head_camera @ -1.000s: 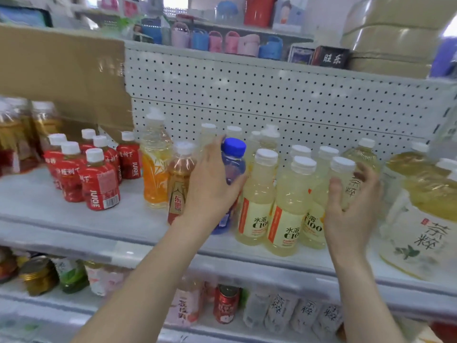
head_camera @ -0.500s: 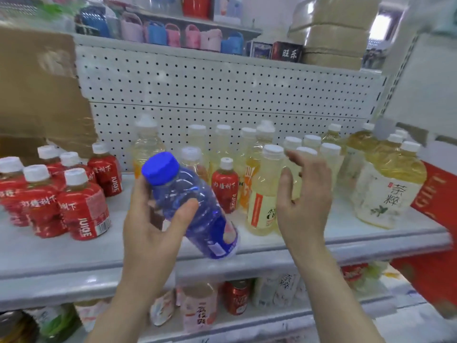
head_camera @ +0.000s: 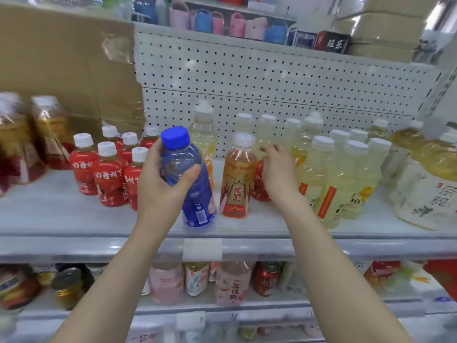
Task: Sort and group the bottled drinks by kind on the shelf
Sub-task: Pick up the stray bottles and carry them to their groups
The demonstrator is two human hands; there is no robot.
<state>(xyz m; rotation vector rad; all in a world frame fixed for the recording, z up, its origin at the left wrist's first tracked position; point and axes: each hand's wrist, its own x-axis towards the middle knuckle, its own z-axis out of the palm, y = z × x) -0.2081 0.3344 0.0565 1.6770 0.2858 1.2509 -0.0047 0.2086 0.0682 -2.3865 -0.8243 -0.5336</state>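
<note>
My left hand [head_camera: 160, 184] grips a blue-capped blue bottle [head_camera: 195, 194] by its upper body, upright, with its base at the front of the white shelf [head_camera: 74, 219]. My right hand [head_camera: 279, 174] curls over a single red bottle [head_camera: 259, 186] and hides its cap; this bottle stands behind an orange-labelled bottle [head_camera: 238, 177]. A group of several red bottles [head_camera: 108, 177] with white caps stands to the left. To the right are several pale yellow bottles [head_camera: 336, 179].
A tall orange-juice bottle [head_camera: 204, 129] stands behind the blue one. Large tea bottles [head_camera: 430, 191] fill the right end, wrapped amber bottles [head_camera: 47, 134] the left end. Cardboard [head_camera: 61, 58] and pegboard [head_camera: 272, 78] back the shelf. The lower shelf [head_camera: 321, 303] holds cans and pink drinks.
The blue bottle went from tilted and lifted to upright and low at the shelf front. My right hand left the pale yellow bottles and closed over the lone red bottle.
</note>
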